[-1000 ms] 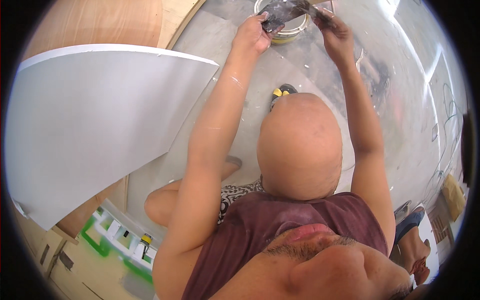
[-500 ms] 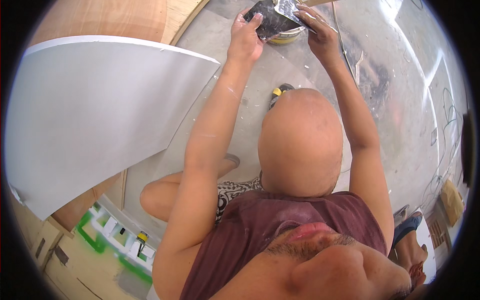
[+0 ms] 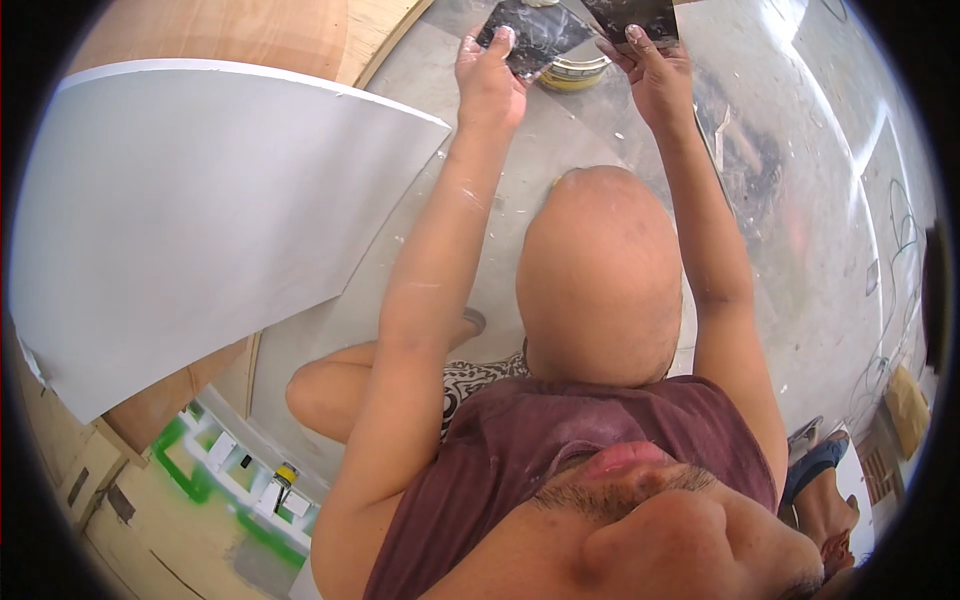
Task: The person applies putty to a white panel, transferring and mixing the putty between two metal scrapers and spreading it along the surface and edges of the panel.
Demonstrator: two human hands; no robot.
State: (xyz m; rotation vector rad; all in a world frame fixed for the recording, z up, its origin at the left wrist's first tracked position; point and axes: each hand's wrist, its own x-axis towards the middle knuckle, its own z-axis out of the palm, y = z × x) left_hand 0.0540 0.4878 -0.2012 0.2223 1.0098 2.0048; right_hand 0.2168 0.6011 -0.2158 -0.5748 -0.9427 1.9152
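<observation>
At the top of the head view, my left hand (image 3: 490, 90) grips a thin black spreader plate (image 3: 535, 38) smeared with white paste, its thumb lying on the upper face. My right hand (image 3: 658, 85) pinches a second black spreader plate (image 3: 640, 14) by its near edge, thumb on top. The frame's upper edge cuts off part of both plates, and a narrow gap separates them. A lump of white paste shows at the far edge of the left plate. Below and between the plates stands a round bucket (image 3: 572, 80) with a yellow band, partly covered by the left one.
A large white board (image 3: 230, 220) lies at the left, with a wooden panel (image 3: 210, 35) beyond it. My bent knee (image 3: 600, 270) rises in the middle. Thin cables (image 3: 905, 245) run along the floor at right. Another person's sandalled foot (image 3: 825, 475) is at lower right.
My right hand has moved right, bringing its plate away from the left one and turning its dark face into view. My left hand stays nearly in place, still holding its plate.
</observation>
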